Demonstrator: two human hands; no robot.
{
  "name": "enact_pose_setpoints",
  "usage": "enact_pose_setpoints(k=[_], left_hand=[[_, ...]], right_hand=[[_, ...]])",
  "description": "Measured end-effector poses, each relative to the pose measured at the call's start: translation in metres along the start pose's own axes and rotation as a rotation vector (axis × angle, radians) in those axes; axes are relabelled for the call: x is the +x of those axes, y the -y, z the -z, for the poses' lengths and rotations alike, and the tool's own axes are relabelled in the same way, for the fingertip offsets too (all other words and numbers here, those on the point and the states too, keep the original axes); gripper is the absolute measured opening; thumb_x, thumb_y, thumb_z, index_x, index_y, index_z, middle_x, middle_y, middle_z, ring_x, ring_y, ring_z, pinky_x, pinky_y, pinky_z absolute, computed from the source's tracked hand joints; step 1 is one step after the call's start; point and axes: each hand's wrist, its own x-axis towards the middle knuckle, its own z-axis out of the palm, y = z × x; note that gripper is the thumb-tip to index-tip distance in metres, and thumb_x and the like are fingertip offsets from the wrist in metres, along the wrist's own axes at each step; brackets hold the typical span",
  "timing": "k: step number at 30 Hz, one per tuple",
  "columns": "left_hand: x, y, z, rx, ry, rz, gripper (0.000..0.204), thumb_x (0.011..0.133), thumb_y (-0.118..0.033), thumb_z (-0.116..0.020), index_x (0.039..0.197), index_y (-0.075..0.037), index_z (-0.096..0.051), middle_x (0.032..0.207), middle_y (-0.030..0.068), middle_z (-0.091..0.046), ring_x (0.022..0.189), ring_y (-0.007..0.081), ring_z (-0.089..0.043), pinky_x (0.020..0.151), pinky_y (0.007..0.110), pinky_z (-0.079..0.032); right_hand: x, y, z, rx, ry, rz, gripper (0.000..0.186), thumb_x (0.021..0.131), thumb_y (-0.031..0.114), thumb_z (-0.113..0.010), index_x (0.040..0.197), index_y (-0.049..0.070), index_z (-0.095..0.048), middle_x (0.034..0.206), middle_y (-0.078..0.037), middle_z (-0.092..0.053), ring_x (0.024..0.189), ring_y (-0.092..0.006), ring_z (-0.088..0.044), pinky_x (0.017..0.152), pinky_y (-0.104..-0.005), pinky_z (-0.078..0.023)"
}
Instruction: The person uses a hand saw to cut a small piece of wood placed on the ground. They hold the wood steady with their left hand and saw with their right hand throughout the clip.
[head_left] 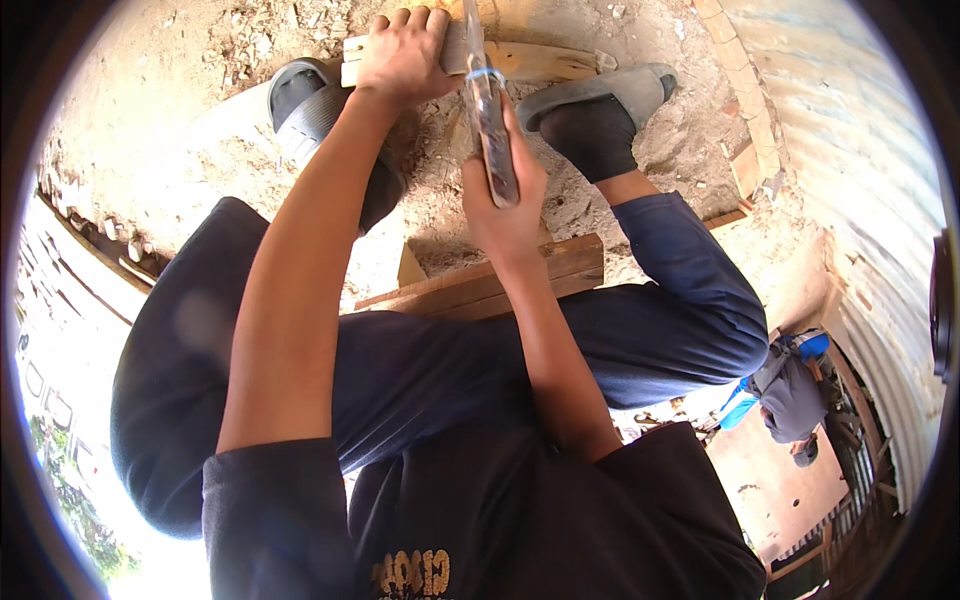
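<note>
My left hand (pixel 407 58) is closed over a short pale wooden board (pixel 354 62) at the top of the view, with its fingers bent over the far edge. In my right hand (pixel 510 195) is the handle of what looks like a handsaw (pixel 492 130), seen almost edge-on. A blue tie (pixel 486 74) is wound around the tool where handle and blade meet. The narrow blade points away from me, just right of my left hand, across the wood. Its teeth cannot be made out. Another pale, curved piece of wood (pixel 550 62) extends rightward beyond the blade.
My sandalled feet, left (pixel 310 105) and right (pixel 605 100), flank the wood on dusty ground. Beneath my legs is a low wooden seat (pixel 560 265). Corrugated metal sheeting (pixel 850 130) stands at right. Behind, at lower right, another person (pixel 790 390) is near a pale board (pixel 770 480).
</note>
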Motion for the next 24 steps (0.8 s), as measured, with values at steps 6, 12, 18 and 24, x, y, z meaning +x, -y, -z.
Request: enact_pose_setpoints(k=[6,12,18,24], left_hand=[[0.002,-0.004,0.008,0.0,0.029,-0.001,0.068,0.064,-0.046,-0.081,0.112,-0.007,-0.053,0.104,0.0097,-0.058,0.104,0.0288,-0.058,0.09,0.044,-0.045],[0.004,0.002,0.004,0.035,0.138,0.019,0.071,0.073,-0.052,-0.07,0.121,-0.002,-0.052,0.12,0.0186,-0.055,0.119,0.0325,-0.049,0.101,0.046,-0.035],[-0.002,-0.003,-0.003,0.03,0.105,0.036,0.072,0.072,-0.05,-0.07,0.122,-0.002,-0.051,0.122,0.0183,-0.055,0.12,0.0324,-0.049,0.101,0.045,-0.035],[0.002,-0.003,0.006,0.002,0.045,0.005,0.068,0.065,-0.047,-0.081,0.112,-0.006,-0.054,0.106,0.0104,-0.059,0.106,0.029,-0.058,0.091,0.043,-0.045]], right_hand=[[-0.014,-0.007,0.003,-0.096,-0.033,0.047,0.069,0.078,-0.01,-0.05,0.146,-0.001,-0.04,0.083,-0.004,-0.06,0.063,-0.0056,-0.049,0.062,-0.0203,-0.044],[-0.008,-0.009,0.0,-0.054,-0.01,0.041,0.069,0.077,-0.01,-0.051,0.145,-0.003,-0.04,0.088,-0.005,-0.062,0.064,-0.0052,-0.049,0.061,-0.0203,-0.044],[0.005,-0.003,0.002,-0.033,0.015,0.022,0.069,0.077,-0.011,-0.05,0.145,-0.003,-0.04,0.089,-0.006,-0.061,0.065,-0.0043,-0.049,0.06,-0.0193,-0.043],[-0.016,-0.008,0.001,-0.054,-0.051,0.108,0.067,0.077,-0.01,-0.051,0.144,-0.005,-0.041,0.09,-0.005,-0.062,0.065,-0.0039,-0.049,0.061,-0.0187,-0.043]])
